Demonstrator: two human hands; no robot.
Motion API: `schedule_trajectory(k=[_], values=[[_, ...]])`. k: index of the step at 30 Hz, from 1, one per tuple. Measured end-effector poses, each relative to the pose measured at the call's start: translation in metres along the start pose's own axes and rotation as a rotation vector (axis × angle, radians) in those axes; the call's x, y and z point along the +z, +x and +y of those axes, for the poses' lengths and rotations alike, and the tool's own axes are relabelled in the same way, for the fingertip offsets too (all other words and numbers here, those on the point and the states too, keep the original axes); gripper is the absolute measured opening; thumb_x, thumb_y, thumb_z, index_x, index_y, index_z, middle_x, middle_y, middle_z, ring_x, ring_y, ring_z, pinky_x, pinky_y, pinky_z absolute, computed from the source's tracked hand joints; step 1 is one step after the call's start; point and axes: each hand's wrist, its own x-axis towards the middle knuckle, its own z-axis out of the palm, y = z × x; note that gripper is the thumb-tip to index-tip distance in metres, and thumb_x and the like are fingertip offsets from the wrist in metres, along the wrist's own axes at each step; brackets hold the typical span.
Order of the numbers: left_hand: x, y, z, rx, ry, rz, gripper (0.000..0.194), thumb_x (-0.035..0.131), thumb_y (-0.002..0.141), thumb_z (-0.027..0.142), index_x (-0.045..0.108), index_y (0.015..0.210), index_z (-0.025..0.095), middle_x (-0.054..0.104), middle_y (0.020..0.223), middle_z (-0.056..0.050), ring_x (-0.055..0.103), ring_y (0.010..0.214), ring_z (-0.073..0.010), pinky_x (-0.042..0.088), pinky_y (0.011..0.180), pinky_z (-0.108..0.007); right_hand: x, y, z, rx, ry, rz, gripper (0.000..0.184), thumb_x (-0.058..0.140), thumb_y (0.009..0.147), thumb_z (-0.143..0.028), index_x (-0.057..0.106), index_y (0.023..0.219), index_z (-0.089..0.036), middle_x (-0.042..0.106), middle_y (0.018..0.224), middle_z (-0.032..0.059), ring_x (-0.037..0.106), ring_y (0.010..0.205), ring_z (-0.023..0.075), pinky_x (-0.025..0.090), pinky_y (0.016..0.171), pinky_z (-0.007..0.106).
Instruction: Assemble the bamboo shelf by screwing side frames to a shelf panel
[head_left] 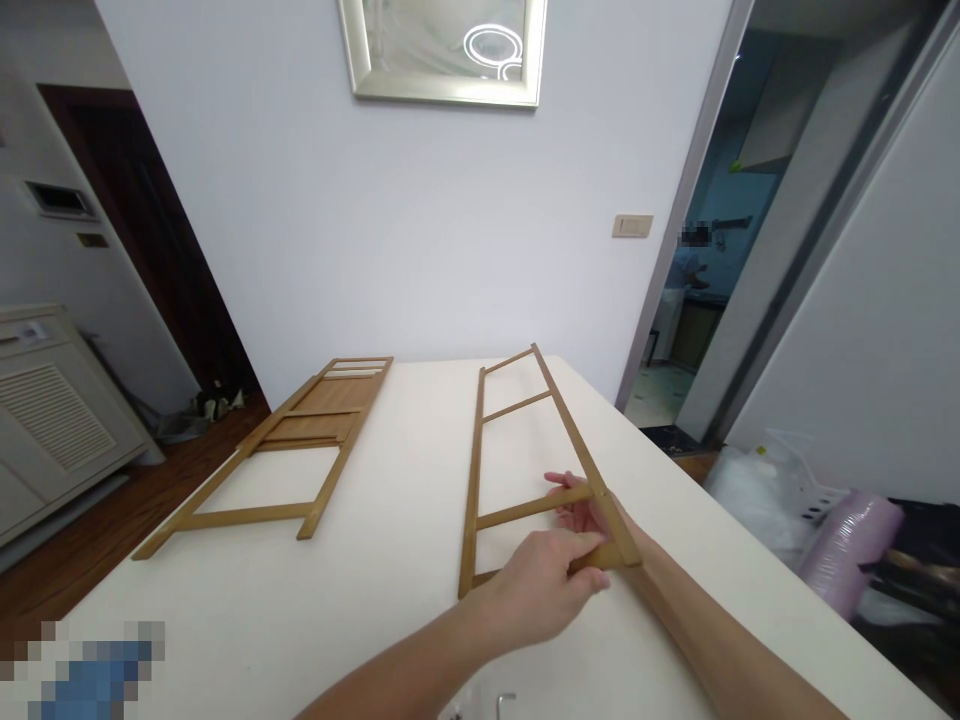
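Note:
A light-brown wooden ladder-like frame (478, 465) with thin crossbars is tilted up over the right half of the white table. My left hand (541, 587) is closed round its near crossbar, thumb on top. Behind the frame's right side rail, my right hand (581, 508) holds it near the joint of the second crossbar. One finger of that hand points left; the rail and crossbar hide part of the palm and fingers. An L-shaped hex key (505, 699) lies near me on the table, beside small hardware that is cut off by the bottom edge.
Another wooden frame with slatted panels (330, 395) lies flat on the left of the white table (420, 480). The table's far edge meets the wall. Plastic-wrapped bundles (851, 550) sit on the floor at right. A person (686, 270) stands beyond the doorway.

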Motion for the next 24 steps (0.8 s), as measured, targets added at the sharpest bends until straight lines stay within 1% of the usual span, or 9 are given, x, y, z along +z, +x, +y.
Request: schedule_trajectory(k=[2,4,5,8,10,14,19,21,24], values=[[-0.003,-0.006,-0.008,-0.002,0.057,-0.005,0.025,0.05,0.088,0.034,0.07,0.093,0.02,0.062,0.077,-0.003,0.05,0.068,-0.0172,0.038,0.066,-0.028,-0.011,0.006,-0.009,0.104,0.115,-0.022,0.062,0.04,0.086,-0.068,0.063,0.11,-0.015,0.07,0.091,0.0144,0.066,0.074,0.0235,0.053,0.059,0.035],[-0.006,-0.012,-0.016,0.001,0.109,-0.005,0.025,0.05,0.089,0.034,0.07,0.096,0.021,0.062,0.08,-0.004,0.052,0.071,-0.0177,0.038,0.068,-0.028,-0.01,0.007,-0.015,0.134,0.157,0.037,0.06,0.037,0.087,-0.068,0.061,0.107,-0.016,0.07,0.089,0.0133,0.065,0.071,0.0215,0.051,0.055,0.031],[-0.008,-0.015,-0.02,-0.006,0.129,-0.005,0.026,0.05,0.089,0.034,0.071,0.098,0.021,0.062,0.082,-0.004,0.053,0.074,-0.0184,0.039,0.071,-0.029,-0.007,0.006,-0.016,0.131,0.182,0.07,0.057,0.04,0.087,-0.068,0.06,0.105,-0.017,0.07,0.087,0.012,0.065,0.07,0.0209,0.05,0.054,0.03],[-0.013,-0.022,-0.032,-0.064,0.171,0.002,0.031,0.051,0.089,0.036,0.07,0.109,0.023,0.062,0.088,-0.006,0.055,0.082,-0.0204,0.041,0.078,-0.031,0.006,0.001,-0.015,0.096,0.27,0.104,0.045,0.061,0.079,-0.056,0.06,0.103,-0.018,0.069,0.084,0.0077,0.065,0.073,0.0197,0.049,0.055,0.027],[-0.017,-0.026,-0.038,-0.094,0.191,0.012,0.032,0.051,0.089,0.037,0.071,0.111,0.024,0.06,0.089,-0.006,0.055,0.083,-0.0209,0.041,0.079,-0.032,0.013,-0.003,-0.012,0.068,0.271,0.092,0.046,0.071,0.074,-0.048,0.06,0.108,-0.018,0.068,0.084,0.0058,0.065,0.077,0.0193,0.049,0.058,0.026],[-0.024,-0.035,-0.049,-0.141,0.199,0.026,0.034,0.052,0.089,0.038,0.071,0.114,0.026,0.057,0.087,-0.005,0.055,0.084,-0.0211,0.041,0.08,-0.033,0.021,-0.008,-0.007,0.026,0.166,0.057,0.052,0.073,0.072,-0.042,0.061,0.115,-0.016,0.065,0.079,0.0024,0.062,0.072,0.0168,0.048,0.058,0.026],[-0.031,-0.051,-0.07,-0.212,0.224,0.059,0.038,0.054,0.088,0.038,0.068,0.121,0.027,0.053,0.09,-0.004,0.054,0.087,-0.0215,0.041,0.084,-0.034,0.031,-0.013,0.001,-0.058,-0.08,-0.007,0.043,0.064,0.077,-0.044,0.067,0.108,-0.013,0.063,0.07,0.0012,0.054,0.057,0.0133,0.045,0.053,0.027],[-0.034,-0.058,-0.079,-0.222,0.227,0.084,0.039,0.054,0.088,0.037,0.068,0.123,0.026,0.052,0.094,-0.005,0.054,0.09,-0.0217,0.041,0.086,-0.035,0.035,-0.014,0.004,-0.116,-0.213,-0.017,0.041,0.06,0.079,-0.045,0.069,0.105,-0.014,0.064,0.071,0.0015,0.055,0.06,0.0147,0.047,0.058,0.029],[-0.037,-0.068,-0.087,-0.227,0.237,0.12,0.04,0.052,0.089,0.035,0.066,0.125,0.025,0.051,0.097,-0.006,0.054,0.093,-0.0218,0.041,0.089,-0.035,0.041,-0.016,0.008,-0.198,-0.37,-0.025,0.038,0.057,0.081,-0.045,0.071,0.102,-0.016,0.067,0.076,0.0032,0.059,0.071,0.0176,0.049,0.069,0.032]])
